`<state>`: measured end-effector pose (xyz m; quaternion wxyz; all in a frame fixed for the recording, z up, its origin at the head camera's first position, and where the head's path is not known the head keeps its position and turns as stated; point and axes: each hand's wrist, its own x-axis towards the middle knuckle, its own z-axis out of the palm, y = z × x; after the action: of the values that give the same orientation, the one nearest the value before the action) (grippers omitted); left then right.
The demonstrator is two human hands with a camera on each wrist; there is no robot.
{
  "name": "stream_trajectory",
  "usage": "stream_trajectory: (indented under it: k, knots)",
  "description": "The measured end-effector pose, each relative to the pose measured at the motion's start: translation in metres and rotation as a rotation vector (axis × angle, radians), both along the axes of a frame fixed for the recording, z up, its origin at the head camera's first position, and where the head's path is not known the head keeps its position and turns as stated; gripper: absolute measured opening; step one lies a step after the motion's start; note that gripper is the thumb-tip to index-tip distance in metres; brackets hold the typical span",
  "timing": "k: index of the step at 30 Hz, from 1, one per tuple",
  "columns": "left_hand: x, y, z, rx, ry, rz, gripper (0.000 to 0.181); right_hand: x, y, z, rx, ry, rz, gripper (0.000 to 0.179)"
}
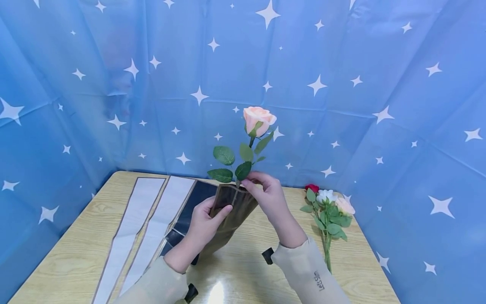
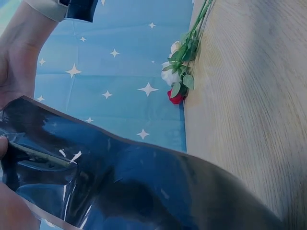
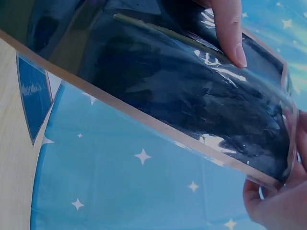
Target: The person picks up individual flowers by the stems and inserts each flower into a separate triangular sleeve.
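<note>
A pale pink rose (image 1: 259,120) with green leaves stands upright out of a dark, see-through flower sleeve (image 1: 231,223). Its stem (image 3: 148,28) shows dimly through the film. My left hand (image 1: 206,221) grips the sleeve just below its mouth, thumb across the front. At the mouth, my right hand (image 1: 267,196) pinches the rose's stem under the leaves, its fingers against the sleeve's rim; leaves and film partly hide the fingertips. In the right wrist view the left thumb (image 3: 235,38) presses on the shiny film.
White flat sleeves (image 1: 130,228) with dark borders and a dark flat sleeve (image 1: 195,202) lie at the table's left. On the right lies a bunch of red, white and pale pink roses (image 1: 330,211). A blue star-patterned curtain (image 1: 171,105) hangs behind the wooden table (image 1: 364,270).
</note>
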<state>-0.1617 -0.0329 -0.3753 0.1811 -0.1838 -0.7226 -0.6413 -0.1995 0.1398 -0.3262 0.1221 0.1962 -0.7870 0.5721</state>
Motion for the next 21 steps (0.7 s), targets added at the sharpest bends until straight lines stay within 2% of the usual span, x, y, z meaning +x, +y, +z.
stream_trajectory:
  k: [4, 10, 17, 21]
  knots:
    - [0.0004, 0.0008, 0.0000, -0.012, -0.002, 0.006, 0.006, -0.0005, 0.0000, 0.0006, -0.088, -0.024, -0.005, 0.021]
    - [0.0020, 0.0014, 0.0004, -0.005, -0.026, 0.014, 0.008, 0.0010, -0.0007, 0.0023, -0.150, -0.039, -0.004, 0.019]
    - [0.0015, 0.0010, 0.0018, 0.039, -0.021, 0.008, 0.009, 0.0032, -0.0011, -0.0005, -0.108, -0.010, 0.004, 0.017]
    - [0.0019, 0.0006, 0.0032, 0.038, -0.049, 0.017, 0.009, 0.0046, -0.0017, -0.0011, -0.063, 0.001, -0.001, 0.016]
